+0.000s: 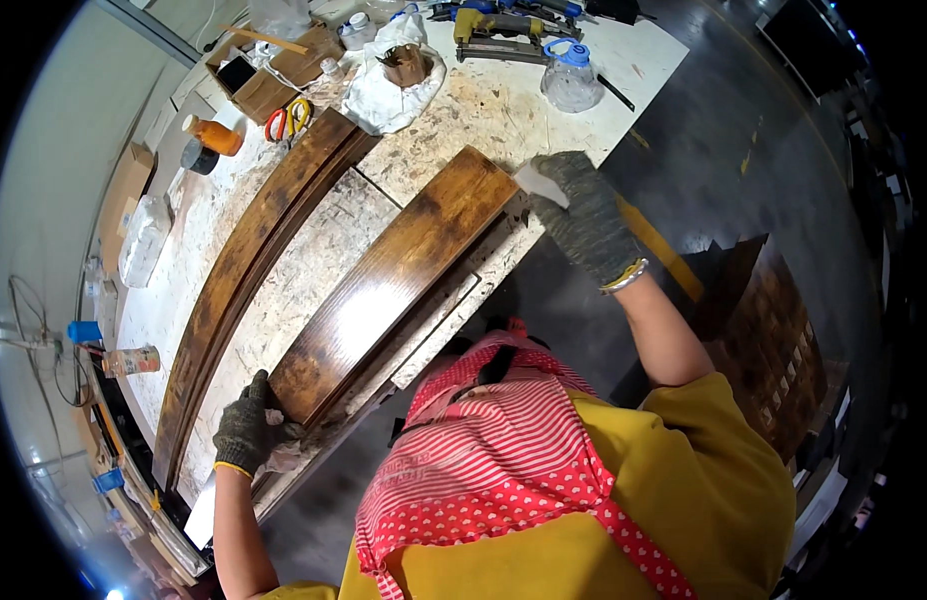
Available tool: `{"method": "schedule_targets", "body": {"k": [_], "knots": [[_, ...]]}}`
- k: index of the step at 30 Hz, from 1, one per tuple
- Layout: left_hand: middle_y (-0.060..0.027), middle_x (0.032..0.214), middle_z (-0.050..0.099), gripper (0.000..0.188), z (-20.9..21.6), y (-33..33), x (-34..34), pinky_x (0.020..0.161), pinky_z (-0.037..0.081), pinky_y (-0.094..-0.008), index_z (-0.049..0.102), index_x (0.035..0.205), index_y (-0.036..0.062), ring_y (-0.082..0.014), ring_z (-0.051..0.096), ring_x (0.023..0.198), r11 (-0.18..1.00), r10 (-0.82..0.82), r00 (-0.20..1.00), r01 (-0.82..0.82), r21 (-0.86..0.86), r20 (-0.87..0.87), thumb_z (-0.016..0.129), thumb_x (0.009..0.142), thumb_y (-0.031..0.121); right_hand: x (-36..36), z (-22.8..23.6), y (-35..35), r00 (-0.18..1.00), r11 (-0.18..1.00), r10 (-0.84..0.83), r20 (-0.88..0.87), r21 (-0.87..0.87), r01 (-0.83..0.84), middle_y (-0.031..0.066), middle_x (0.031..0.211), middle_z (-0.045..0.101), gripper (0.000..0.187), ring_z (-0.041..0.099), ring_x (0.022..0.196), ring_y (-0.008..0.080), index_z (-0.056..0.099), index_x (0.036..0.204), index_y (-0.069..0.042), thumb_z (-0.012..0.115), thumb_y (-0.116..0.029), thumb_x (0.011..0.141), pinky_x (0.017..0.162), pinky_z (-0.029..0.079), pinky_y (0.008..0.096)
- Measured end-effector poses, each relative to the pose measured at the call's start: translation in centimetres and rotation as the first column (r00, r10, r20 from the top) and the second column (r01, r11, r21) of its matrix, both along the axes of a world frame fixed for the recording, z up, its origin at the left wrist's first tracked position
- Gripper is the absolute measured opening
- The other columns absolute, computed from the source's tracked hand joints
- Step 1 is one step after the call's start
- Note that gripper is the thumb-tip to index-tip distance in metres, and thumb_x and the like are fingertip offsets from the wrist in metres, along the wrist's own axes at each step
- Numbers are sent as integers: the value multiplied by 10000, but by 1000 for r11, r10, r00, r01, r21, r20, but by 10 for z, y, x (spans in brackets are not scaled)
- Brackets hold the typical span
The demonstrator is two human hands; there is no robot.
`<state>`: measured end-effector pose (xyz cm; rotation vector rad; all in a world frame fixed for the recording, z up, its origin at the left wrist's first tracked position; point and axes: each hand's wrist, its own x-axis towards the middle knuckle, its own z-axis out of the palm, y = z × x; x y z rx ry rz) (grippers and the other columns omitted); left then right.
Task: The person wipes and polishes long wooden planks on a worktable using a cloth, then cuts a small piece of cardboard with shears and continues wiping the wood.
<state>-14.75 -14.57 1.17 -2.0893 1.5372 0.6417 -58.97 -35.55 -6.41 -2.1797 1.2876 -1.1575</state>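
Note:
A brown wooden board with a glossy, mottled finish lies slantwise along the near edge of the workbench. At its lower left end is my left hand in a dark knit glove, fingers closed around that end. Something pale and crumpled shows beside those fingers; its kind is unclear. My right hand, also gloved, is at the board's upper right end. A folded white piece, cloth-like or paper-like, is pinched in it against the board's corner. The right fingertips are partly hidden.
A second, similar board lies farther back on the stained white workbench. Behind stand an orange bottle, pliers, a cardboard box, nail guns and a clear jug. Stacked brown wood stands on the right.

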Motion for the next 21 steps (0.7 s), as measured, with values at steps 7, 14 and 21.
{"method": "schedule_targets", "body": {"k": [7,14,21], "knots": [[-220,1109,634,1038,2,0,-4,810,514,-446,361,1403,40,-390,632,973,999,-34,999,34,-33,19,875,583,416,48,-27,60,961,1000,-1,-276,-16,-4,147,1141,570,508,599,990,307,567,1219,-95,714,-196,744,831,520,425],[-219,1157,618,1042,1,2,1,846,506,-447,360,1401,38,-389,620,1015,999,-37,999,36,-37,-7,869,585,438,22,-10,18,994,997,-81,68,-12,82,157,1005,598,360,606,961,330,597,1104,-40,695,-61,758,835,523,379],[-271,1048,640,1068,-9,13,17,823,503,-467,359,1419,34,-420,623,985,984,-127,990,118,-134,-56,859,586,477,78,-9,85,985,988,55,-161,-133,-77,166,1035,597,359,601,982,322,593,1087,-31,714,-63,751,838,518,381]]}}
